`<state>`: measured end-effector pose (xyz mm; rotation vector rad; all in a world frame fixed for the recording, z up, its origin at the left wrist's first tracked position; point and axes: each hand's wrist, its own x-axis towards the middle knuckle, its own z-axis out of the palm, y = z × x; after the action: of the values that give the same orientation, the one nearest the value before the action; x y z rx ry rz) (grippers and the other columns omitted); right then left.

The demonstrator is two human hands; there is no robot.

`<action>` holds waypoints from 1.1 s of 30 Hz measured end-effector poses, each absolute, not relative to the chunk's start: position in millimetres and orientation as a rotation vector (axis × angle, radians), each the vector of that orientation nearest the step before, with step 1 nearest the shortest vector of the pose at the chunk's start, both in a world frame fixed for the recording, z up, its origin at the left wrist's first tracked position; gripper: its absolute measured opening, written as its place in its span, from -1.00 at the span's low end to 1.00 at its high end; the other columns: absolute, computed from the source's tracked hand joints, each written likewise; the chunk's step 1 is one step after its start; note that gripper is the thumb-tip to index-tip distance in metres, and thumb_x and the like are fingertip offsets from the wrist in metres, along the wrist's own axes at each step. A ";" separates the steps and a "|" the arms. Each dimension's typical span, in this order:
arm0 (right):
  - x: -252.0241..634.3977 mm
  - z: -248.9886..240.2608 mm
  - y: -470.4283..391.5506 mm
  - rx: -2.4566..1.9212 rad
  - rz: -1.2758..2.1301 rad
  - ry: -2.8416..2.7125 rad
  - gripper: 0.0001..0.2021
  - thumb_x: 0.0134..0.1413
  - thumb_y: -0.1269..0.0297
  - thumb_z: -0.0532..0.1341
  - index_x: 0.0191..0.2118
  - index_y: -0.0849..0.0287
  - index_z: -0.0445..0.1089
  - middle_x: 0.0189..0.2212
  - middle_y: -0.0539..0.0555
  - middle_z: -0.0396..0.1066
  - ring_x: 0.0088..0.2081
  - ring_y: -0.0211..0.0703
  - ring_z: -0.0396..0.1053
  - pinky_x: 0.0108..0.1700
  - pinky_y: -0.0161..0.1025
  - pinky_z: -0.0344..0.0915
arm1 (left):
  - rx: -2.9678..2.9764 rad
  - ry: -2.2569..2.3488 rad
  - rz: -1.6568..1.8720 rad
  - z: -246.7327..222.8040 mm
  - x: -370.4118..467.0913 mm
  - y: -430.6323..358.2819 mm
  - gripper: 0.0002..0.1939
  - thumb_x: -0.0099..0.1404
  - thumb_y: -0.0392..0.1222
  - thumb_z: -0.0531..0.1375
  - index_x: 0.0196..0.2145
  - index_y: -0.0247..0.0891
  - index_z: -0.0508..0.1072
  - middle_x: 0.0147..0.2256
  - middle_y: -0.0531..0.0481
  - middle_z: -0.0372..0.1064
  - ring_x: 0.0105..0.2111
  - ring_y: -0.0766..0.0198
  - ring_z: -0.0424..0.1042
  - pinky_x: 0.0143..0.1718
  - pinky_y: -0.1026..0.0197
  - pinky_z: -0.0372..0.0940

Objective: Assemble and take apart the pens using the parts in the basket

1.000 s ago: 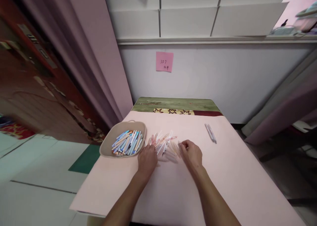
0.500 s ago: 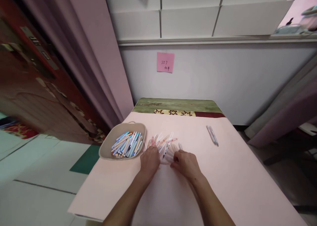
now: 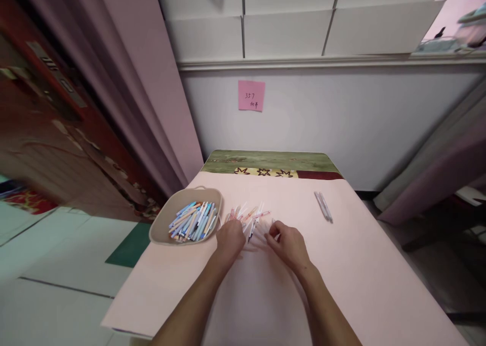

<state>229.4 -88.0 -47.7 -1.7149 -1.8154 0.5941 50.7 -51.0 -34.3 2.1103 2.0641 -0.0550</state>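
A loose heap of pens (image 3: 253,214), mostly clear, white and pink, lies on the table between my hands. My left hand (image 3: 230,239) is curled at the heap's left side, with pink pens sticking out past it; its fingertips are hidden. At the heap's right side, my right hand (image 3: 289,242) is closed in a pinch, and a pale pen end shows just beyond the fingers. The pens nearest my hands look blurred and see-through. Left of the heap stands a beige basket (image 3: 159,229) holding many blue, white and tan pens (image 3: 195,222).
Two grey pens (image 3: 323,207) lie side by side on the right of the pink-covered table (image 3: 364,265). Behind the table rises a white wall with a pink note (image 3: 251,95). A purple curtain (image 3: 152,83) and a reddish-brown door (image 3: 49,133) are at left.
My right hand has lifted slightly and its fingers have shifted at the heap's right edge. My left hand stays at the left side. The whole view has drifted a little.
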 end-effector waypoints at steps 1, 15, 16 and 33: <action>229.8 -48.7 -87.1 -1.682 0.635 -1.731 -0.91 0.02 0.22 0.20 -0.39 0.10 0.39 -0.50 -0.05 0.46 -0.48 -0.25 0.35 -0.41 -0.33 0.12 | 2.110 2.057 -0.064 -33.7 51.7 -50.3 -0.69 0.20 -0.39 0.01 -0.26 -0.39 0.55 -0.25 -0.35 0.51 -0.18 0.00 0.49 -0.22 0.08 0.34; 215.9 -57.5 -79.9 -1.114 1.401 -0.923 -0.73 -0.17 0.10 0.34 -0.40 0.22 0.47 -0.56 -0.02 0.38 -0.63 -0.39 0.08 -0.58 -0.39 -0.04 | 2.056 2.041 -0.035 -26.5 61.8 -47.6 -0.76 0.20 -0.35 0.12 -0.24 -0.38 0.56 -0.24 -0.36 0.51 -0.14 0.03 0.49 -0.14 0.09 0.34; 216.4 -57.4 -79.9 -1.092 1.422 -0.901 -0.71 -0.17 0.09 0.34 -0.38 0.23 0.47 -0.54 -0.01 0.39 -0.63 -0.41 0.06 -0.59 -0.40 -0.07 | 2.045 2.042 -0.027 -25.8 62.7 -47.1 -0.77 0.20 -0.35 0.13 -0.25 -0.36 0.57 -0.25 -0.35 0.51 -0.14 0.04 0.49 -0.13 0.10 0.34; 219.2 -52.3 -82.1 -0.902 1.639 -0.920 -0.77 -0.14 0.15 0.33 -0.43 0.22 0.38 -0.56 -0.07 0.34 -0.66 -0.47 -0.09 -0.59 -0.38 -0.25 | 1.450 1.644 0.910 -7.9 43.1 -56.2 -0.80 0.17 -0.11 0.10 -0.41 -0.30 0.41 -0.50 -0.05 0.43 -0.44 0.23 0.45 -0.39 0.24 0.32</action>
<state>219.2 -82.1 -52.3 -0.9024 -0.9203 1.6391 43.1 -56.2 -7.9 1.4498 1.6442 0.9101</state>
